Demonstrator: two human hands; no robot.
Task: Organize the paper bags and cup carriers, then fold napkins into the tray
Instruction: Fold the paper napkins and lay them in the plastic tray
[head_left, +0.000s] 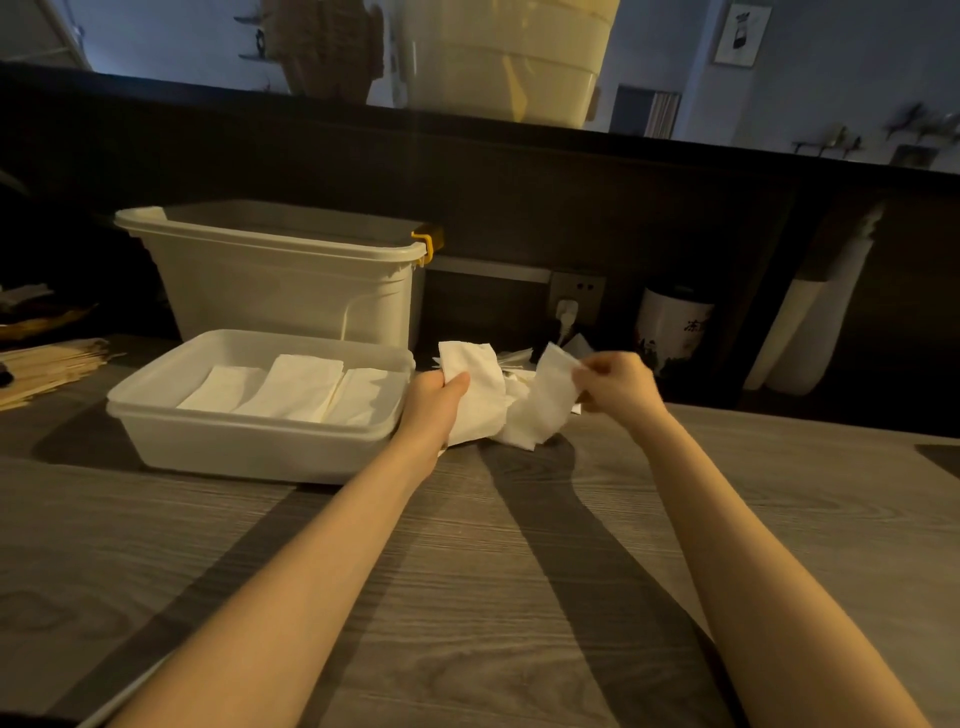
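Fingers (457, 382) of the left hand (434, 397) curl round one end of a white napkin (483, 400), while the right hand (615, 382) pinches its other end between thumb and fingertips, so the sheet hangs slack between them, probably being opened out for a fold. Beneath both hands runs the grey wood-grain worktop (467, 597), with both forearms stretched straight forward over it, wrists level and slightly raised. Beyond and to the left of the left fingers stands a lidded storage bin (280, 280), pushed back against the dark wall. Just left of those fingers sits the shallow white tray (249, 441), close enough that a finished piece needs only a short reach; three folded napkins (291, 392) already lie side by side in it. Behind the held sheet, between the two hands, a small heap of loose napkins (519, 371) waits on the worktop.
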